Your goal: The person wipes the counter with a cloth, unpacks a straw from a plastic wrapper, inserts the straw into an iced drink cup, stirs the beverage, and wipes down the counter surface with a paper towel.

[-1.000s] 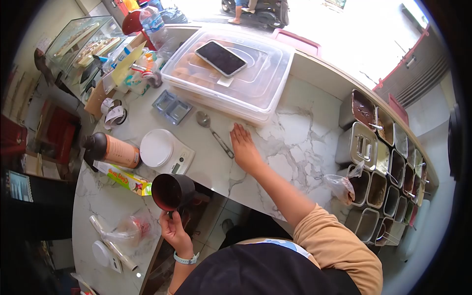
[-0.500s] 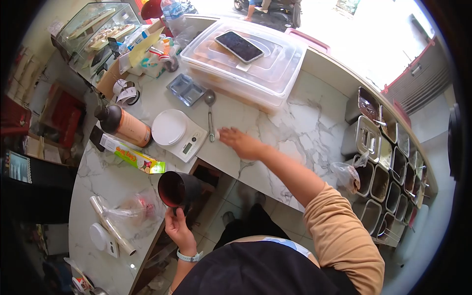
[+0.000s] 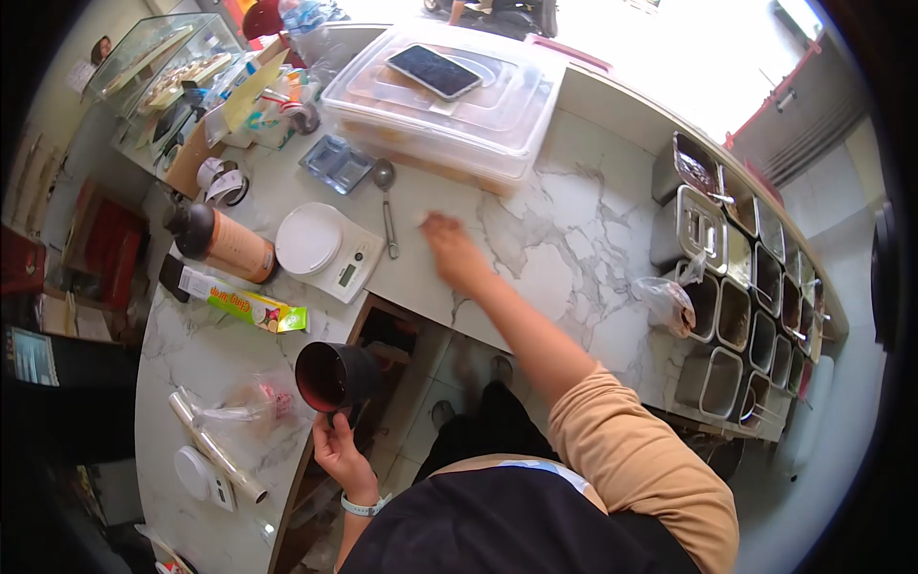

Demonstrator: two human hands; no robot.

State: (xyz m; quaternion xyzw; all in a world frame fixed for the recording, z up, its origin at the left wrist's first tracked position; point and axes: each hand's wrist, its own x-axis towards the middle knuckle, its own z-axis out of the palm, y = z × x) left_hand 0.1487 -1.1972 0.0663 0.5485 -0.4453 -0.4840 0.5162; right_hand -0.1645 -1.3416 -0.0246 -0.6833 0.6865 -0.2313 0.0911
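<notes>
My round black mug (image 3: 337, 380) has a reddish-brown inside, its mouth tipped toward my left, and a handle at its lower side. It is in the air near the inner edge of the white, grey-veined marble counter (image 3: 564, 263), beside the floor gap. The white square kitchen scale (image 3: 346, 273) sits just beyond that edge. Past my right hand, the marble runs from the clear lidded plastic box (image 3: 516, 143) to the rectangular grey metal containers (image 3: 703, 225).

My left hand (image 3: 342, 461) is clamped on the mug's handle, wrist low and close to my body. My right arm reaches forward, and my right hand (image 3: 453, 251) is over the marble beside the long-handled metal spoon (image 3: 388, 215), fingers bent and close together. It is blurred; perhaps something small and white is at the fingertips, but I cannot tell whether I grip it.
</notes>
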